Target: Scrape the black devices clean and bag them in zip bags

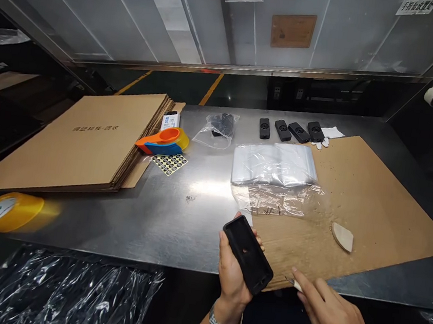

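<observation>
Head camera shows the left hand (233,274) gripping a black case (247,260), the right hand (329,318) pinching a small blade (292,282); the blade could slip and scratch the case.

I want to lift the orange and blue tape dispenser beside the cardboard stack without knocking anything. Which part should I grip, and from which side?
Probably the tape dispenser's narrow orange-and-blue handle, which tapers toward the cardboard stack. Come from above and the near side: the table is open there, apart from the sticker sheet. The wide rounded end looks harder to close fingers around.
</observation>
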Tool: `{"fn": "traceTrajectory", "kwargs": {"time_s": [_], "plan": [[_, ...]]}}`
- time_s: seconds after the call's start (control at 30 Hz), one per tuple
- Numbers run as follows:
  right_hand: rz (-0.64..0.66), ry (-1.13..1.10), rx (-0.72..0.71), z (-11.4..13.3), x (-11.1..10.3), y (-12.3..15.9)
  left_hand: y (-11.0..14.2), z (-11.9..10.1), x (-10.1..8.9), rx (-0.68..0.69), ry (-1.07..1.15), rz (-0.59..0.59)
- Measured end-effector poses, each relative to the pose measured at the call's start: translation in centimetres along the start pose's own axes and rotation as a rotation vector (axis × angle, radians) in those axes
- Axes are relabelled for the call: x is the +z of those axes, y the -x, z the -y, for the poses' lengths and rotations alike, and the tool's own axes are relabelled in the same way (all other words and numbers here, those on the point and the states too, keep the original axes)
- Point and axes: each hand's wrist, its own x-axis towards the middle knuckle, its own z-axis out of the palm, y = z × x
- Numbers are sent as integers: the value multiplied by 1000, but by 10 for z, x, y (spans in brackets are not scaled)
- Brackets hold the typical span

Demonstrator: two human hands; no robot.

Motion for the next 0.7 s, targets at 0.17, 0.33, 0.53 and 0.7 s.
{"fn": "traceTrajectory", "kwargs": {"time_s": [0.17,0.33,0.53,0.7], "plan": [[-29,2,-5,9,-6,-4,1,0,3,-10,43,42],[-46,86,-31,13,-11,-7,4,0,2,25,9,55],[-57,124,-44,12,-11,-6,5,1,1,58,-17,62],[-47,134,-42,11,-9,-4,8,3,-1,76,-49,63]]}}
